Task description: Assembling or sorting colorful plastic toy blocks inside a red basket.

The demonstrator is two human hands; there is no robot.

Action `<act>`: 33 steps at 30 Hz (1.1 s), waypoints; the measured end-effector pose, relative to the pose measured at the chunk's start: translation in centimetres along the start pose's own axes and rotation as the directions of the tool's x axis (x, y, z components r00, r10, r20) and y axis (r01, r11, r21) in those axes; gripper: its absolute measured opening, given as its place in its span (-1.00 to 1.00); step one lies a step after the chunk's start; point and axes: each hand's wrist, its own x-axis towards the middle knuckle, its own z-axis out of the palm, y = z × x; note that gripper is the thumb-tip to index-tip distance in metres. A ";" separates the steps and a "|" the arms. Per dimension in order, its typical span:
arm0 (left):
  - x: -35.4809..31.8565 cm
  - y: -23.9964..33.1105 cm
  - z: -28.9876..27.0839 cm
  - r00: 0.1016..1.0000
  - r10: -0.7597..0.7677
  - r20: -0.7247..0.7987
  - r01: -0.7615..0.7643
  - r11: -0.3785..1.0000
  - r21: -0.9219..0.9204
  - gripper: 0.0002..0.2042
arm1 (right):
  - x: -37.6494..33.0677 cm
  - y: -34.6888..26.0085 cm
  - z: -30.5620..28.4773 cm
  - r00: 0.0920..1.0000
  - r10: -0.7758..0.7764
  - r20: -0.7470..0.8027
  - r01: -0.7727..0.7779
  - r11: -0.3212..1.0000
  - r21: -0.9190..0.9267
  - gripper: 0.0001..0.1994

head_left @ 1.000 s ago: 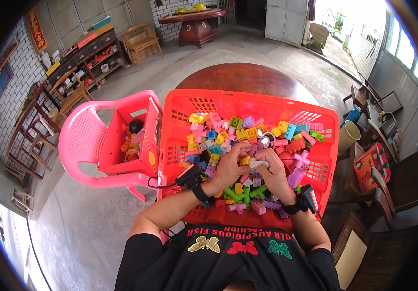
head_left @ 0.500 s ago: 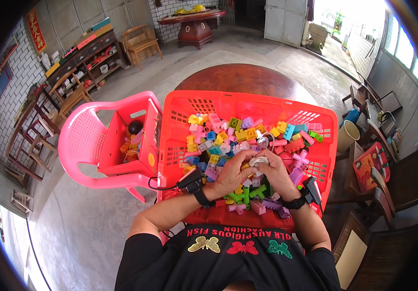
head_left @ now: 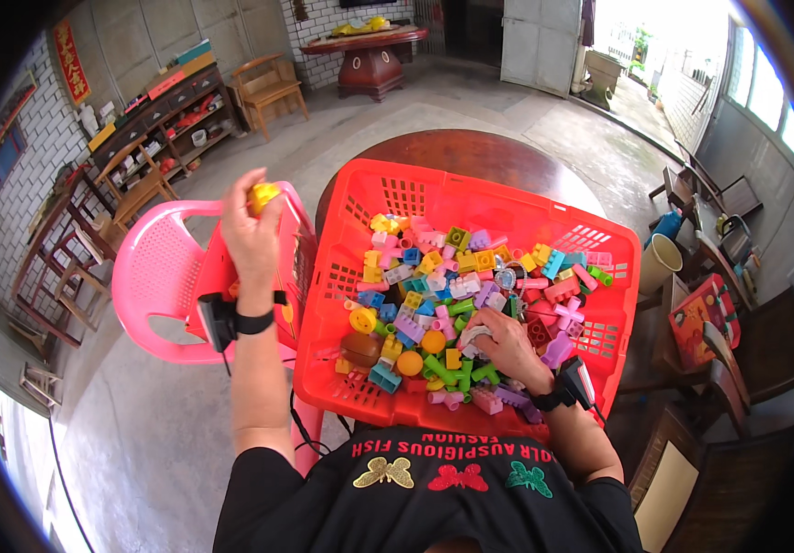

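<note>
My left hand (head_left: pixel 251 230) is raised over the red box on the pink chair, its fingers closed on a yellow toy block (head_left: pixel 264 195). Low over the blocks in the red basket (head_left: pixel 323 369), my right hand (head_left: pixel 511 348) pinches a crumpled whitish cloth (head_left: pixel 480 332). Around it lie green pipe-shaped pieces (head_left: pixel 457 369), pink and purple blocks, and two orange balls (head_left: pixel 410 363). A brown oval piece (head_left: pixel 361 349) and a round yellow piece (head_left: pixel 363 320) lie at the basket's left side.
The basket rests on a round brown table (head_left: pixel 471 147). To its left is the pink plastic chair (head_left: pixel 153 267) bearing the red box (head_left: pixel 297 235), whose inside my left arm mostly hides. Wooden furniture and a cream bucket (head_left: pixel 661 258) stand on the right.
My left hand has left the right one and swung left and up with the yellow block. My right hand keeps the cloth, slightly lower. The basket has turned a little.
</note>
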 end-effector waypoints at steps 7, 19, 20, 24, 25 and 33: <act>-8.0 -17.9 -11.0 0.940 -0.280 0.193 0.072 0.719 0.692 -0.73 | -0.1 0.5 0.2 0.997 -0.054 0.056 0.057 0.997 -0.060 -0.86; -6.5 -14.6 -8.1 0.979 -0.159 0.131 0.050 0.802 0.595 -0.67 | -0.4 0.7 0.5 0.993 -0.095 0.074 0.100 0.993 -0.067 -0.85; -4.6 -11.7 -6.5 0.987 -0.067 0.145 -0.016 0.861 0.508 -0.68 | -0.3 0.8 0.4 0.992 -0.097 0.082 0.102 0.993 -0.063 -0.85; -0.9 0.8 0.2 0.978 0.039 0.204 -0.064 0.991 0.115 -0.74 | 0.0 0.9 0.2 0.988 -0.117 0.099 0.123 0.990 -0.063 -0.86; -1.2 4.0 1.9 0.944 0.046 0.328 -0.048 0.999 0.000 -0.75 | -0.1 1.1 0.2 0.988 -0.114 0.100 0.121 0.991 -0.065 -0.86; -12.5 8.0 14.4 0.318 0.144 0.937 0.061 0.983 -0.172 -0.88 | -0.4 1.7 -0.3 0.953 -0.244 0.178 0.256 0.966 -0.048 -0.79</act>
